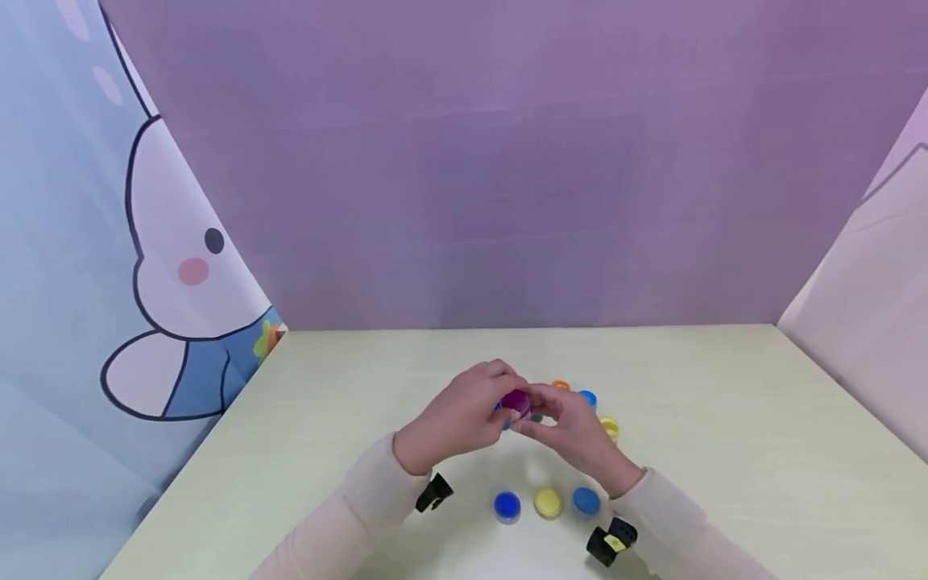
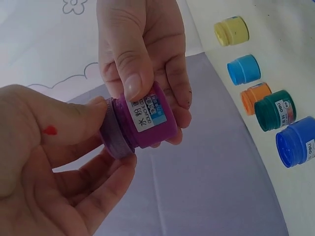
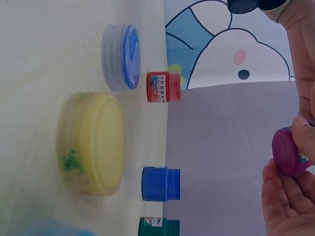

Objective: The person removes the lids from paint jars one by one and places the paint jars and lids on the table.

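A small purple paint jar (image 2: 155,120) with a white and blue label is held between both hands above the table. My left hand (image 1: 464,407) grips its ridged purple cap (image 2: 117,132) with thumb and fingers; a red spot marks that thumb. The jar's body is in my right hand (image 1: 576,423), its thumb pressed across the label. In the left wrist view the cap sits at the jar's neck; whether it is threaded on I cannot tell.
Uncapped jars stand in a row behind the hands: yellow (image 2: 232,31), light blue (image 2: 244,70), orange (image 2: 255,98), green (image 2: 275,111), dark blue (image 2: 296,142) and red (image 3: 164,87). Nearer lie a dark blue lid (image 1: 507,506), a yellow lid (image 1: 548,503) and a light blue lid (image 1: 586,501).
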Available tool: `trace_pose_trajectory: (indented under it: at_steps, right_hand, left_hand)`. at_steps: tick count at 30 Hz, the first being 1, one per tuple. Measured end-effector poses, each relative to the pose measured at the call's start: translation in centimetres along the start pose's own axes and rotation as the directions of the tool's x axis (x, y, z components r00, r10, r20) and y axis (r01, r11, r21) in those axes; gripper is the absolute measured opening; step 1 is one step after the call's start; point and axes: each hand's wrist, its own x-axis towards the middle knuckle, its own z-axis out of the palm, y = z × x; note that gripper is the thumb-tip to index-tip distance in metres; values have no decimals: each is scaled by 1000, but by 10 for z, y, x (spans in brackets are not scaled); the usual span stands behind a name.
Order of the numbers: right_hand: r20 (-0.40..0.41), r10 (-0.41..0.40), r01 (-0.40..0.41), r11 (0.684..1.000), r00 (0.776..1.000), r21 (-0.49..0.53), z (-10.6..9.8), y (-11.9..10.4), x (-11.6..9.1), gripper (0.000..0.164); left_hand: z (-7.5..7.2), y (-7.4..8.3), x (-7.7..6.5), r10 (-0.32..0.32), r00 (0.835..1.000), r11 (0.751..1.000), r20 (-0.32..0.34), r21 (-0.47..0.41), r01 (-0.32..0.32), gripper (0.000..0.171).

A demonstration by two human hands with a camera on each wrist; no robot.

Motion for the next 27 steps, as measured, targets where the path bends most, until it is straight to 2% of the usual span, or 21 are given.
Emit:
trace_pose_trajectory:
  at_steps: [5,10,12,15,18,20,22,25,27]
  right_hand:
    - [-15,28,-29,999,999,-16,0,-20,0,38]
    - [-7,34,-34,999,999,-34,-2,-37,-1,36]
    - [-2,25,-25,999,1000,-38,-1,-36,-2,35]
    - [1,25,-25,999,1000,-37,0,-23,-2,34]
    - [7,32,-31,999,999,-29,2,-8,-1,34]
    - [10,39,-38,999,999,-29,3,-1,-2,34]
    - [13,26,-26,999,1000,-20,2,2,-2,35]
    - [13,12,-12,1000,1000,-5,2,4,-3,38]
    - [14,20,-20,1000,1000,3,1,5,-4,38]
  left_hand:
    - [1,2,0,-35,999,998,-13,59,36,23]
    - [2,2,0,-44,998,989,-38,138,49,26]
    - [4,1,0,-56,996,985,-65,157,66,28]
    - [7,-1,1,-85,991,980,-100,171,101,34]
    - [8,-3,1,-81,991,976,-110,190,101,37]
    - [8,-5,0,-61,993,978,-104,192,81,38]
    - [7,-8,0,-25,997,987,-77,153,37,39]
    - [3,-14,-1,74,997,996,-9,50,-73,43]
    - [0,-18,-1,156,987,988,44,-12,-156,44]
